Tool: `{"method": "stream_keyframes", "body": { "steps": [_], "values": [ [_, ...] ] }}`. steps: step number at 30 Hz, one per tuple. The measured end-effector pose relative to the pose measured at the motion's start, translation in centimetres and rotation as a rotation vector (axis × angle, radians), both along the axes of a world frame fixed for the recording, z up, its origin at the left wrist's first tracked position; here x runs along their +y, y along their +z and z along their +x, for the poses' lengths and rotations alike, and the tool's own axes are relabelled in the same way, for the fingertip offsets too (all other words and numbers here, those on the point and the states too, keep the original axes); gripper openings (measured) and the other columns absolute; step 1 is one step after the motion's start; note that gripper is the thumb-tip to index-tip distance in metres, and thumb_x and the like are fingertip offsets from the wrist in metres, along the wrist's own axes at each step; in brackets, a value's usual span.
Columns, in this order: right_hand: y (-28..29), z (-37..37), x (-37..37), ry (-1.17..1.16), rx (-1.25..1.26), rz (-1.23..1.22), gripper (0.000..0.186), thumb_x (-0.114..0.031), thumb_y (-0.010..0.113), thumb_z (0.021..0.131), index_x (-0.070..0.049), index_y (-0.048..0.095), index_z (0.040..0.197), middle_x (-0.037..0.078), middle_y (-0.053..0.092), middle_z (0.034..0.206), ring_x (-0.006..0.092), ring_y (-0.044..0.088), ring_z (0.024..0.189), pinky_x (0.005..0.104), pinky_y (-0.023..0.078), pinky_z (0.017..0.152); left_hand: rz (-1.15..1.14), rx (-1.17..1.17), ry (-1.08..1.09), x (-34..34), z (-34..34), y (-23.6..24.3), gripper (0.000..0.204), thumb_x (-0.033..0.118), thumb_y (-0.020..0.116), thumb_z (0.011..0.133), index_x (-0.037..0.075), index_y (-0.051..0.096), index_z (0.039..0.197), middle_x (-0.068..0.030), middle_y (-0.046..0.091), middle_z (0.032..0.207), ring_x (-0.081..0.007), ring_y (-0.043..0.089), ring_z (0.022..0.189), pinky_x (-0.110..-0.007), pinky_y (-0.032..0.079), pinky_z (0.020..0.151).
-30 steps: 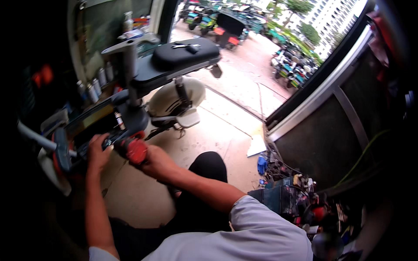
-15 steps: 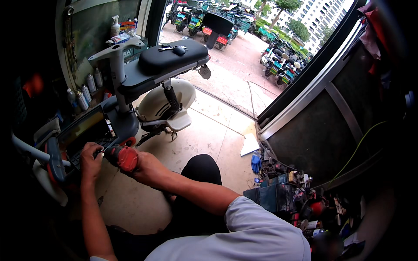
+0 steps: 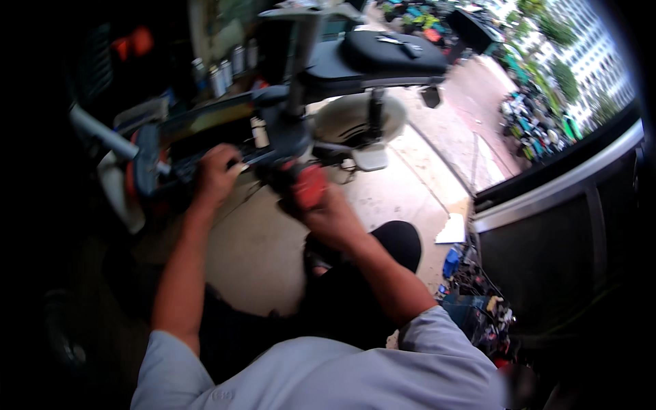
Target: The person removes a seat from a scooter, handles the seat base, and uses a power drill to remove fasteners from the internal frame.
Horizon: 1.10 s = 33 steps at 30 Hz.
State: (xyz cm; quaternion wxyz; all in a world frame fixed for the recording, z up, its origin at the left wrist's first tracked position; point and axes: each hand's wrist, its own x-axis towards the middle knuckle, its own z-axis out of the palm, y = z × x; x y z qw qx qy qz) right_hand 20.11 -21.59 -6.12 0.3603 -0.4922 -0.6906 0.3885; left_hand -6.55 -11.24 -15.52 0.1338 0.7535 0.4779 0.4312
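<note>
My right hand [image 3: 329,213] is wrapped round a red and black cordless drill [image 3: 311,186], whose long bit [image 3: 260,158] points left. Just left of the bit's tip, my left hand [image 3: 217,179] is closed with its fingers pinched together; blur hides what they hold. Both hands are low beside an electric scooter lying along the left, near its open footboard section [image 3: 205,130]. The scooter's black seat [image 3: 393,60] rises behind the drill, with a wrench [image 3: 387,39] resting on top. Below the seat is a pale rounded rear body [image 3: 359,121].
Several spray cans [image 3: 219,76] stand behind the scooter. A piled toolbox area [image 3: 471,311] and a blue glove [image 3: 452,261] lie on the floor at right, beside a metal-framed door [image 3: 547,212]. My knee [image 3: 396,246] is close to my right forearm. Parked scooters stand outside.
The view has swung left and blurred. The drill has drawn back from my left hand, so its bit now shows between the two hands.
</note>
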Motion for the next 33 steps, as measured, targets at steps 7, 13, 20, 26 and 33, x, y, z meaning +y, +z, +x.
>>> {"method": "stream_keyframes", "body": {
  "steps": [7,13,20,26,33],
  "values": [
    [0.7,0.7,-0.5,-0.248,0.268,-0.213,0.028,-0.013,0.083,0.091,-0.005,0.073,0.115,-0.001,0.068,0.081,0.0094,0.063,0.072,0.0275,0.051,0.064,-0.297,-0.379,0.243,0.3,-1.1,1.7,0.011,0.009,0.068,0.099,0.001,0.070,0.107,-0.0083,0.072,0.095,-0.0158,0.066,0.079,-0.031,0.051,0.073],
    [-2.4,3.0,-1.5,-0.072,0.227,-0.335,0.020,-0.011,0.080,0.090,-0.003,0.073,0.107,0.001,0.071,0.087,0.0112,0.067,0.078,0.0299,0.055,0.070,-0.571,-1.138,0.174,-0.3,-4.4,4.5,0.016,0.005,0.059,0.100,0.005,0.069,0.112,-0.0043,0.070,0.091,-0.0102,0.059,0.071,-0.023,0.046,0.057],
    [-11.0,0.3,-3.7,0.260,-0.215,-0.480,0.044,-0.022,0.086,0.087,0.000,0.072,0.122,0.015,0.079,0.108,0.0238,0.075,0.099,0.0361,0.057,0.087,-0.697,-1.222,0.050,-3.4,-4.5,7.4,0.027,-0.002,0.051,0.094,0.003,0.069,0.114,-0.0052,0.070,0.093,-0.0130,0.063,0.074,-0.025,0.048,0.060],
    [-20.8,-6.6,0.0,0.379,-0.473,-0.463,0.052,-0.029,0.088,0.086,-0.004,0.071,0.128,0.018,0.077,0.117,0.0332,0.074,0.111,0.0398,0.055,0.096,-0.631,-1.212,0.108,-3.4,-5.4,6.9,0.034,-0.005,0.047,0.088,0.001,0.067,0.115,-0.0065,0.070,0.092,-0.0127,0.059,0.071,-0.025,0.045,0.059],
    [-36.6,-10.8,1.8,0.148,-0.166,-0.317,0.036,-0.028,0.080,0.093,-0.002,0.072,0.116,0.018,0.078,0.103,0.0277,0.076,0.095,0.0398,0.057,0.086,-0.664,-1.155,0.167,-5.6,-6.3,7.9,0.030,-0.003,0.049,0.088,0.002,0.068,0.110,-0.0041,0.068,0.089,-0.0093,0.056,0.067,-0.023,0.042,0.057]
  ]
}}
